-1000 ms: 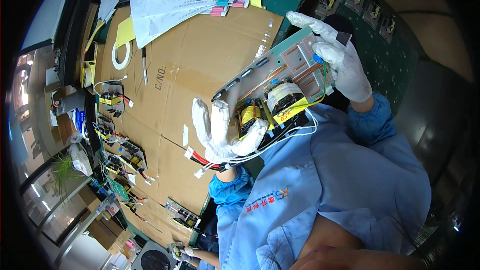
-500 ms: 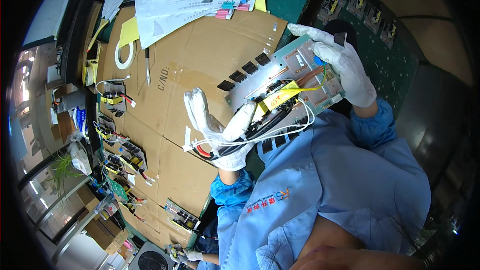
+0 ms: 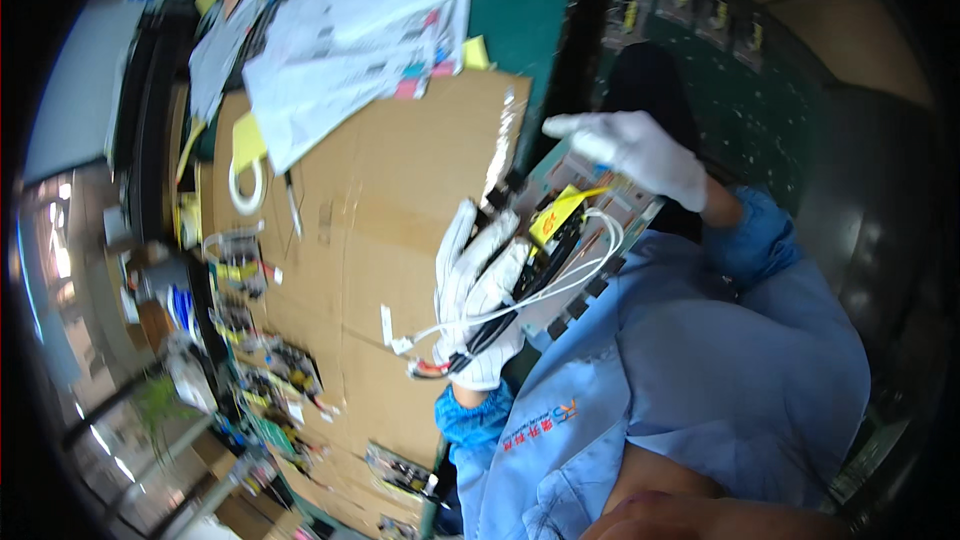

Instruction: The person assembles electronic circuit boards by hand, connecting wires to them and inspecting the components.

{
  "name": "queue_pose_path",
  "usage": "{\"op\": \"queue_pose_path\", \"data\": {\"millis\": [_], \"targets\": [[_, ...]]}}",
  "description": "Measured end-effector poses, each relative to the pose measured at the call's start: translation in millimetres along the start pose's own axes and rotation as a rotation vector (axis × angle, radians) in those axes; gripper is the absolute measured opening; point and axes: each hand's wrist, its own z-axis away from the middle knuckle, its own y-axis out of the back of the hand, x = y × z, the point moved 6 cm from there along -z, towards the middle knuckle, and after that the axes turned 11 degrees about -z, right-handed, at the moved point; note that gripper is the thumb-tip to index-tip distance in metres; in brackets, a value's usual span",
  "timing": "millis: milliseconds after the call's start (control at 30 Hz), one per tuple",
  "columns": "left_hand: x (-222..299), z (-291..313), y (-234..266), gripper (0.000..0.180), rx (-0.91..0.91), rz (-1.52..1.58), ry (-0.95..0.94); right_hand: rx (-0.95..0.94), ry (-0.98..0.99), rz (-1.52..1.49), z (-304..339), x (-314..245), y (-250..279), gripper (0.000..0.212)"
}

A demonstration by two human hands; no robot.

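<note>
A circuit board assembly (image 3: 560, 285) is held tilted in front of my chest. It carries a metal plate, black clips along its edges and a yellow-wrapped transformer (image 3: 560, 216). My left hand (image 3: 480, 290), in a white glove, lies against its left end with fingers curled along the side, partly hidden by cables. Black and white cables (image 3: 500, 322) with connector ends run across this hand and wrist. My right hand (image 3: 640, 155), also gloved, grips the far right end of the board from above. Its fingertips there are blurred.
Cardboard (image 3: 370, 220) covers the bench, with a tape roll (image 3: 246, 188) and a pen-like tool (image 3: 293, 205) on it. Papers (image 3: 330, 60) lie at the back. Several similar board assemblies (image 3: 285, 365) line the left side; more boards (image 3: 715, 20) sit at the upper right.
My left fingers, spread away from the board before, now lie close against it. My right hand has closed over the far end, and the board has tilted. The whole view has shifted.
</note>
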Motion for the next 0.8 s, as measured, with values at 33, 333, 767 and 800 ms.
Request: {"op": "queue_pose_path", "data": {"millis": [33, 333, 767, 800], "targets": [[2, -1, -4, 0.037, -0.034, 0.037, 0.018, -0.045, -0.024, 0.202, 4, -3, 1, 0.036], [18, -38, -72, 0.053, -0.249, 0.312, -0.048, -0.238, 0.279, 0.337, 47, -75, 36, 0.049], [46, -124, -154, 0.073, -0.525, 0.236, -0.297, -0.120, -0.169, 0.146, 66, -2, 118, 0.045], [42, -129, -154, 0.080, -0.493, 0.094, -0.174, -0.085, -0.219, 0.043, 66, -3, 128, 0.047]]}}
